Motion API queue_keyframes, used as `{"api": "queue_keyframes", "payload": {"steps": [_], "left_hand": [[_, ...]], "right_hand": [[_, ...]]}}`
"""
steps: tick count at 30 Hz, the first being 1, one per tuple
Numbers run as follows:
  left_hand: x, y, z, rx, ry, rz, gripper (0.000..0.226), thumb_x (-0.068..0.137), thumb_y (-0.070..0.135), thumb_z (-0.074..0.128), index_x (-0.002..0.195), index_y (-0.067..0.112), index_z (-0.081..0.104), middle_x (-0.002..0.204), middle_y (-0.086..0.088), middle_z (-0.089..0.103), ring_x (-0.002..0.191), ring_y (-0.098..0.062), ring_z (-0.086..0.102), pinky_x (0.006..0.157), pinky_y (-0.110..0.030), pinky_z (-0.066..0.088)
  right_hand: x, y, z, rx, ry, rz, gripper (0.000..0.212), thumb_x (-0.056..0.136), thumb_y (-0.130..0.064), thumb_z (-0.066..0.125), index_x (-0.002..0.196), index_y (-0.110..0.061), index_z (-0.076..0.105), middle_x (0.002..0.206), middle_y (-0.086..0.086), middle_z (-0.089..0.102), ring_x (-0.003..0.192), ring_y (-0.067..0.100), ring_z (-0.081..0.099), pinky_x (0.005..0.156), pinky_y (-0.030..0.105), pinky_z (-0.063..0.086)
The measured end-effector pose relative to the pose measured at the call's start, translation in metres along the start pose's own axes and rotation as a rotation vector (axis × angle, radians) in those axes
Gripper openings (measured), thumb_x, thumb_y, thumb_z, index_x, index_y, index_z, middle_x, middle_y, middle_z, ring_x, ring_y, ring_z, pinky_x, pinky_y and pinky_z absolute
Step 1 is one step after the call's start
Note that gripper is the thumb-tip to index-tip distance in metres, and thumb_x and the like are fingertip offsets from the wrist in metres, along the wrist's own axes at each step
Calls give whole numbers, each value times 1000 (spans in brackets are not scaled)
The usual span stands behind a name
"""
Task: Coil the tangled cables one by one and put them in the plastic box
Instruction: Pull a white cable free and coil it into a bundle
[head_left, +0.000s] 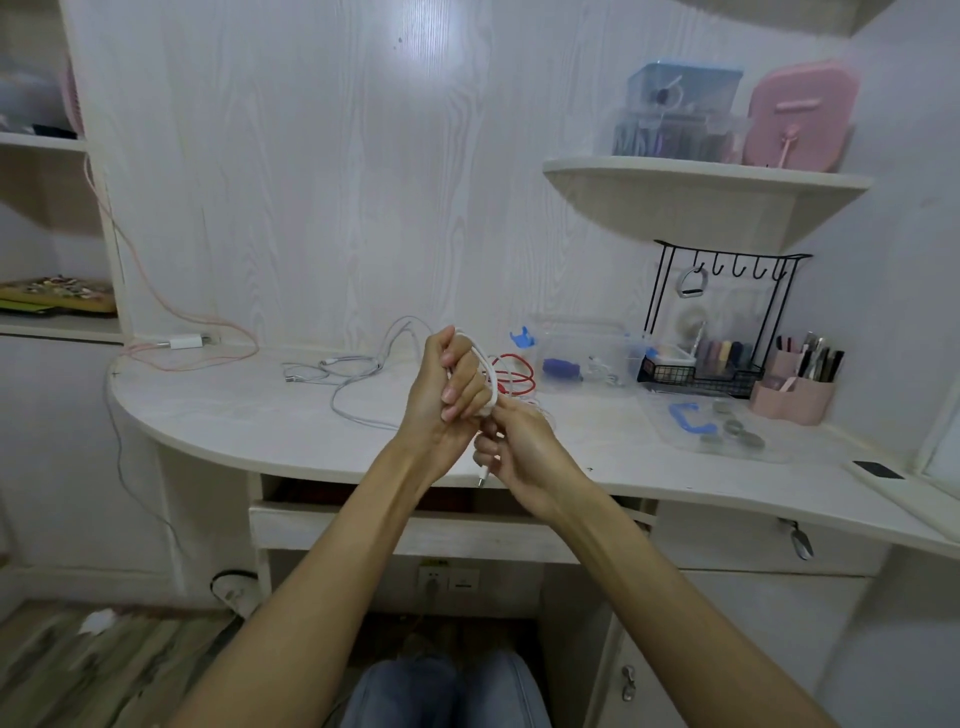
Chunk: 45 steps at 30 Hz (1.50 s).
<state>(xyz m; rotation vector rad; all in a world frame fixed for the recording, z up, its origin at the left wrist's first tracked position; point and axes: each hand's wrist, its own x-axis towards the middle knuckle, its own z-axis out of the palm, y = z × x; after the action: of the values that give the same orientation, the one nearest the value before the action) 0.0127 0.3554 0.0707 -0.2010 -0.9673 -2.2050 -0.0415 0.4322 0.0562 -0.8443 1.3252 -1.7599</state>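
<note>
Left hand (447, 387) grips a white cable (487, 371) coil, held up over the desk (249, 405) edge. Right hand (519, 449) pinches the tail near the plug (483, 475), which points down. Hands touching. Coil's long axis runs roughly vertical. Cable looks light, floppy and springy, so I'd pinch across the loops. Plastic box (587, 353) sits open behind, red cable (514, 371) beside it, grey cable (343, 376) tangled left.
</note>
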Motion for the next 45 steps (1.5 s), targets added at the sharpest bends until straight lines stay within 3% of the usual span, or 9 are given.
{"api": "queue_keyframes", "payload": {"steps": [6, 11, 15, 25, 29, 31, 35, 39, 45], "left_hand": [[13, -2, 4, 640, 357, 163, 39, 101, 26, 29, 64, 16, 33, 34, 5, 39, 28, -7, 30, 32, -18, 23], [12, -8, -9, 1245, 241, 271, 53, 103, 36, 28, 66, 3, 48, 57, -9, 64, 50, -16, 60, 49, -27, 49], [13, -8, -19, 1494, 119, 330, 52, 100, 44, 31, 60, 15, 44, 51, 7, 53, 48, 0, 50, 48, -15, 36], [25, 12, -7, 2232, -244, 669, 77, 90, 51, -1, 75, 6, 59, 69, -9, 60, 65, -26, 54, 61, -37, 40], [26, 27, -5, 1846, -28, 621, 56, 101, 35, 15, 63, 11, 50, 61, -5, 56, 60, -24, 55, 60, -34, 43], [26, 35, -9, 1173, 89, 309, 59, 104, 34, 21, 53, 14, 42, 41, 1, 41, 37, -16, 39, 47, -26, 34], [14, 40, -19, 82, -164, -212, 55, 101, 29, 25, 46, 21, 33, 29, 6, 16, 23, -10, 12, 34, -17, 27], [6, 23, -24, -322, -457, -424, 43, 100, 19, 36, 58, 18, 31, 31, 7, 11, 26, -5, 8, 42, -22, 29], [24, 7, -44, -496, -448, -520, 48, 101, 31, 27, 56, 18, 32, 31, 7, 13, 26, -6, 12, 42, -23, 26]], "right_hand": [[-7, 0, -2, -508, -105, 159, 19, 99, -8, 37, 102, -11, 55, 75, 2, 49, 55, 8, 49, 53, 19, 51], [-4, -18, -4, -684, -165, 171, 28, 97, -13, 48, 125, -10, 50, 81, 5, 59, 58, 8, 57, 52, 20, 56], [-4, -24, -12, -711, -142, 105, 17, 95, -13, 52, 109, -8, 61, 69, 1, 65, 47, 3, 55, 48, 16, 49], [-5, -17, -20, 126, 44, 285, 8, 89, -13, 63, 82, -13, 59, 43, -4, 45, 29, 5, 30, 28, 14, 23], [-14, -28, -38, 62, -94, 265, 16, 89, -18, 62, 92, -9, 75, 47, -4, 44, 34, 5, 32, 31, 15, 27], [-14, -36, -52, 13, -36, 212, 17, 88, -20, 63, 96, -10, 75, 48, -4, 45, 36, 5, 33, 32, 14, 28], [-8, -39, -53, -19, -2, 181, 41, 94, -43, 50, 113, -9, 64, 61, 1, 59, 45, 7, 48, 39, 17, 40], [0, -29, -21, -240, -69, 153, 59, 94, -61, 28, 107, -13, 59, 85, 5, 61, 64, 14, 55, 54, 23, 43], [28, -9, -2, -171, 91, -10, 49, 101, -46, 23, 95, -20, 64, 88, 3, 61, 82, 14, 52, 85, 34, 49]]}}
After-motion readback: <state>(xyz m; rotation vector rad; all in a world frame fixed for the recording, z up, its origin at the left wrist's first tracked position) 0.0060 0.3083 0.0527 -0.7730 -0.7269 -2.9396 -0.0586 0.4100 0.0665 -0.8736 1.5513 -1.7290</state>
